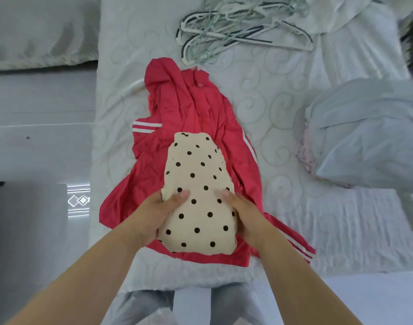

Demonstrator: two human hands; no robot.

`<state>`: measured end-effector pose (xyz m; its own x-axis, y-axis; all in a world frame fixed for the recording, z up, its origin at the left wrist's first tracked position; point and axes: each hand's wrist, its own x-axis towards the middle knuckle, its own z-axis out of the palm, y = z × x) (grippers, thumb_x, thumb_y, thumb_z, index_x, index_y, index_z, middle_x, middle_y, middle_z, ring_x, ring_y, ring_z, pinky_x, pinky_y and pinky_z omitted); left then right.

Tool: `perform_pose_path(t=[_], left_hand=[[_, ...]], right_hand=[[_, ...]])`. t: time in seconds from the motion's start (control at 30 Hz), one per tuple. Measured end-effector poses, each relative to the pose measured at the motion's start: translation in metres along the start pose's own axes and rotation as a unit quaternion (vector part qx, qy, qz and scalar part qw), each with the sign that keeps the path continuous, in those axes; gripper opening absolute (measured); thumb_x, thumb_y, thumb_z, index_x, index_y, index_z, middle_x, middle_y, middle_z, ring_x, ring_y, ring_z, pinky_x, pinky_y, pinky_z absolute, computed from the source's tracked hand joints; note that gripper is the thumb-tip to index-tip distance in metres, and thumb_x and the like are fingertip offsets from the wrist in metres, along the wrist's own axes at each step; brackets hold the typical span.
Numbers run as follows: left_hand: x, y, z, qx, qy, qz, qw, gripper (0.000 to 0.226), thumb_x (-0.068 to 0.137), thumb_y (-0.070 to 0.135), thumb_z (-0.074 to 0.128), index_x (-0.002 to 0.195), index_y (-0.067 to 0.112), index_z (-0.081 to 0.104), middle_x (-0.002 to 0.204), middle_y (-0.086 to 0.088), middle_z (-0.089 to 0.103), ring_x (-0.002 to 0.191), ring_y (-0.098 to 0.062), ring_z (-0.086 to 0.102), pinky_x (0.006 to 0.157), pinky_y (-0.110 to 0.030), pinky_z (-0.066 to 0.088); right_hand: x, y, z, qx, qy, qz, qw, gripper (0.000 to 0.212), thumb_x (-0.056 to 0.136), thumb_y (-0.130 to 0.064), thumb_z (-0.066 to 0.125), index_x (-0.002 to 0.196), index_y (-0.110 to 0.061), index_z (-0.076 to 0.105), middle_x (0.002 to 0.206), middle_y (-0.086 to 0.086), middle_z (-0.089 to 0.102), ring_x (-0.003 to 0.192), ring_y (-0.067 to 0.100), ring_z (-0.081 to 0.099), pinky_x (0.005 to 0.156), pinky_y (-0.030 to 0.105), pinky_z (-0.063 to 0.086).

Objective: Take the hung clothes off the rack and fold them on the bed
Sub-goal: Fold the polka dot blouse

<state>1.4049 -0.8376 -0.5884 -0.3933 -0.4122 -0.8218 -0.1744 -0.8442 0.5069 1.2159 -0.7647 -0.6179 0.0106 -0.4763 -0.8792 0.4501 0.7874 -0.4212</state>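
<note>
- We judge the folded polka-dot garment (198, 184) belongs on the pale folded pile (369, 137) to our right; we should keep it level so the fold holds
- Our left hand (163, 214) and right hand (243, 212) grip its sides, thumbs on top; forearms reach forward
- It sits over the red jacket (189, 106), unfolded on the bed (294, 219)
</note>
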Motion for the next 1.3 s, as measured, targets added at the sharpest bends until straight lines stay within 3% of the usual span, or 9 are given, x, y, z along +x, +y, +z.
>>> perform_pose_path(t=[0.13,0.27,0.47,0.7,0.8,0.93,1.07,1.13,1.3], left_hand=[[-0.016,0.024,0.044,-0.014,-0.058,0.016,0.998,0.095,0.027,0.057,0.088,0.109,0.015,0.063,0.103,-0.008,0.071,0.094,-0.022,0.069,0.067,-0.030,0.058],[-0.008,0.055,0.105,-0.006,-0.082,0.048,0.995,0.095,0.030,0.058,0.087,0.112,0.018,0.062,0.105,-0.005,0.071,0.096,-0.021,0.068,0.070,-0.030,0.058],[0.034,0.109,0.231,-0.016,-0.112,0.103,0.988,0.044,0.071,0.037,0.073,0.110,0.021,0.061,0.099,0.000,0.073,0.090,-0.017,0.070,0.069,-0.030,0.057],[0.134,0.099,0.337,0.212,-0.022,0.218,0.952,0.080,0.080,0.028,0.070,0.142,0.023,0.019,0.102,0.013,0.052,0.097,-0.009,0.055,0.081,-0.019,0.046],[0.167,0.069,0.343,0.369,0.052,0.234,0.898,0.088,0.085,0.036,0.061,0.147,0.026,-0.001,0.136,-0.012,0.040,0.125,-0.029,0.041,0.105,-0.037,0.037],[0.165,0.059,0.353,0.552,0.100,0.360,0.746,0.067,0.087,0.062,0.015,0.143,0.040,-0.015,0.156,0.001,-0.006,0.143,-0.018,-0.011,0.114,-0.037,-0.014],[0.184,0.073,0.370,0.644,0.075,0.456,0.610,0.054,0.096,0.053,0.005,0.146,0.036,0.001,0.155,0.005,0.003,0.142,-0.021,-0.003,0.110,-0.041,-0.016],[0.201,0.080,0.378,0.671,0.074,0.444,0.590,0.054,0.095,0.054,0.001,0.146,0.037,-0.003,0.156,0.009,-0.003,0.141,-0.019,-0.008,0.108,-0.041,-0.020],[0.237,0.071,0.379,0.686,0.059,0.346,0.637,0.055,0.078,0.065,-0.010,0.129,0.053,-0.028,0.142,0.022,-0.032,0.141,-0.018,-0.023,0.108,-0.044,-0.021]], right_hand=[[-0.049,-0.014,-0.035,0.114,-0.048,-0.001,0.992,0.048,0.074,-0.033,0.069,0.119,-0.020,0.058,0.104,0.004,0.072,0.092,0.020,0.070,0.067,0.033,0.056],[-0.080,-0.054,-0.074,0.087,-0.028,-0.143,0.986,0.064,0.070,-0.019,0.068,0.129,-0.035,0.048,0.118,0.001,0.067,0.103,0.021,0.066,0.074,0.035,0.056],[-0.130,-0.153,-0.176,-0.037,0.092,-0.340,0.935,0.098,0.059,-0.015,0.085,0.140,-0.037,0.033,0.123,-0.019,0.060,0.111,0.007,0.060,0.080,0.028,0.054],[-0.094,-0.187,-0.315,-0.152,0.284,-0.250,0.913,0.103,0.065,-0.023,0.085,0.145,-0.039,0.022,0.137,-0.005,0.047,0.123,0.018,0.049,0.100,0.039,0.042],[-0.070,-0.174,-0.337,-0.226,0.383,-0.192,0.875,0.094,0.077,-0.028,0.076,0.148,-0.030,0.015,0.145,0.001,0.036,0.131,0.024,0.039,0.101,0.038,0.035],[-0.059,-0.166,-0.324,-0.467,0.454,-0.282,0.705,0.078,0.084,-0.063,0.035,0.150,-0.029,0.010,0.158,0.005,0.005,0.144,0.022,0.005,0.115,0.037,-0.002],[-0.037,-0.172,-0.317,-0.591,0.383,-0.320,0.633,0.071,0.086,-0.069,0.014,0.148,-0.037,0.000,0.158,-0.004,-0.008,0.145,0.020,-0.008,0.111,0.034,-0.019],[-0.023,-0.179,-0.331,-0.604,0.370,-0.297,0.641,0.072,0.084,-0.071,0.012,0.145,-0.040,-0.009,0.156,-0.008,-0.015,0.145,0.019,-0.012,0.111,0.035,-0.021],[0.001,-0.178,-0.355,-0.609,0.353,-0.244,0.667,0.076,0.080,-0.075,0.012,0.145,-0.040,-0.008,0.158,-0.007,-0.012,0.145,0.020,-0.013,0.113,0.040,-0.014]])
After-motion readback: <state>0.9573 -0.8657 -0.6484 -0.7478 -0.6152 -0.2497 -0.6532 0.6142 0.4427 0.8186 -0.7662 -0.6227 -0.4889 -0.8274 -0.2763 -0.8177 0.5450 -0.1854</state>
